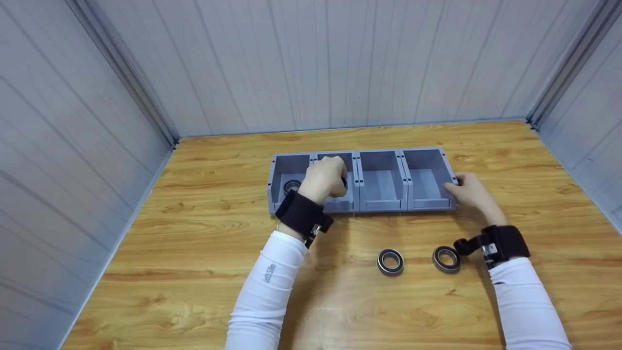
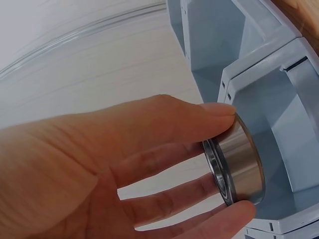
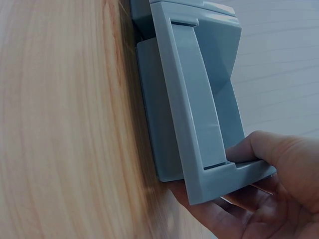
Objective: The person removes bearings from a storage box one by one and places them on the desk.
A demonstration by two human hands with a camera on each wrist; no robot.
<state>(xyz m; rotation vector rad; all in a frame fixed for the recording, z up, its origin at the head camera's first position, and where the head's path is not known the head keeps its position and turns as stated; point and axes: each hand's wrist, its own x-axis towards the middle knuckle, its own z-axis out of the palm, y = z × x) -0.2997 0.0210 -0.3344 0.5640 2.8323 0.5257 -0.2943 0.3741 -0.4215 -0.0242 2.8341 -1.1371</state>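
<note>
Over the second compartment from the left of a grey-blue row of bins (image 1: 381,205), my left hand (image 1: 325,177) pinches a ball bearing (image 2: 241,160) between thumb and fingers. The left wrist view shows its shiny steel outer ring at the compartment's opening. My right hand (image 1: 470,194) grips the right end wall of the bins, thumb inside and fingers outside, as the right wrist view (image 3: 279,184) shows. Another bearing (image 1: 292,186) lies in the leftmost compartment, partly hidden by my left arm. The two compartments on the right hold nothing visible.
Two more bearings lie on the wooden table (image 1: 194,262) in front of the bins: one bearing (image 1: 390,262) near the middle, the other bearing (image 1: 446,259) beside my right wrist. White panel walls (image 1: 340,68) enclose the table at the back and both sides.
</note>
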